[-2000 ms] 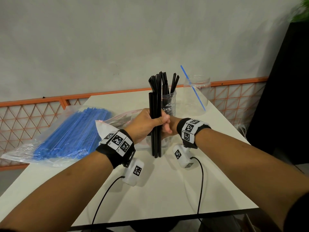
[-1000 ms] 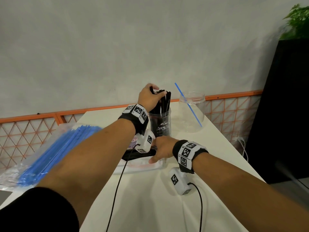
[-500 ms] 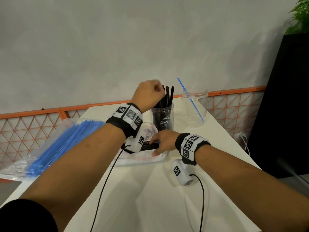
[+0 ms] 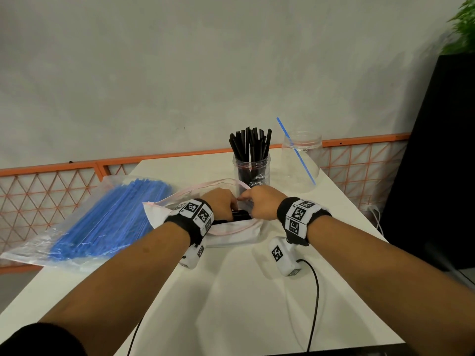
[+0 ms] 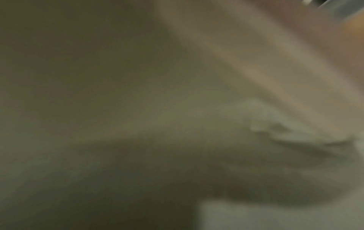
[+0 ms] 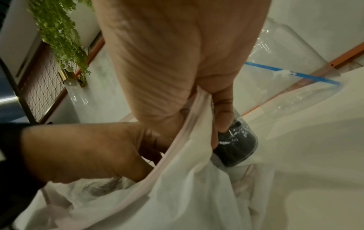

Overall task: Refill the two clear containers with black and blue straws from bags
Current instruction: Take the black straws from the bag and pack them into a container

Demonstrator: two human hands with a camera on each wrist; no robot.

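Left hands [image 4: 223, 204] now in bag [image 4: 232, 231], white table [image 4: 244, 291]

White desk [image 4: 231, 291] against a grey wall [image 4: 180, 60] — orange lattice railing [image 4: 51, 186] along the far edge. Tall black cabinet [image 4: 442, 150] at right, topped by a green plant [image 4: 462, 29]. Black cables [image 4: 314, 304] trailing across the desk toward the near edge.

Black straws [image 4: 250, 146] bristle from the clear jar [image 4: 251, 169]; one blue straw [image 4: 295, 150] leans in the other clear jar [image 4: 300, 163]. Bright blue straws [image 4: 108, 214] fill a clear bag at the white table's [image 4: 244, 291] left edge. Black-and-white checkered tags on black wristbands [image 4: 299, 218].
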